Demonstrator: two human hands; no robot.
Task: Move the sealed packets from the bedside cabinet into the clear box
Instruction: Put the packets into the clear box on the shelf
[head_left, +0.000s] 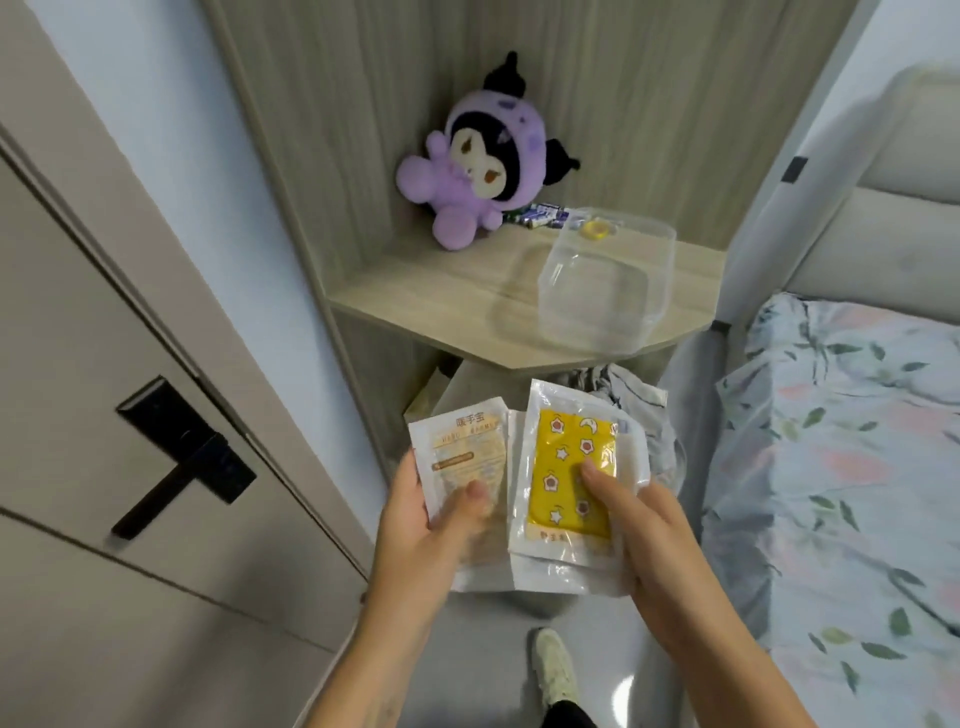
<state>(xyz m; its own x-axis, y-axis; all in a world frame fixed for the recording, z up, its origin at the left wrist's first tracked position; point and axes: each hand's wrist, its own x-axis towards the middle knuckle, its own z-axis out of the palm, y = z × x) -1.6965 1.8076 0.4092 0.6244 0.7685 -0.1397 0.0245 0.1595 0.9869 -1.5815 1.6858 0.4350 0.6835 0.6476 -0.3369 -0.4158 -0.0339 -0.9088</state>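
A clear box (605, 283) stands on the wooden bedside cabinet top (415, 291), near its right front edge, and looks empty. Below and in front of the cabinet I hold a fan of sealed packets. My left hand (426, 519) grips a white packet with beige print (462, 457), thumb on its face. My right hand (639, 530) grips a packet with a yellow star-patterned insert (566, 467), thumb pressed on the yellow part. More white packets (498, 571) lie under these two, partly hidden.
A purple plush toy (483, 156) sits at the cabinet's back left corner, small blue-white wrapped items (540, 214) beside it. A door with a black handle (182, 457) is on the left, a bed with floral bedding (841, 441) on the right. Crumpled fabric (639, 395) lies under the cabinet top.
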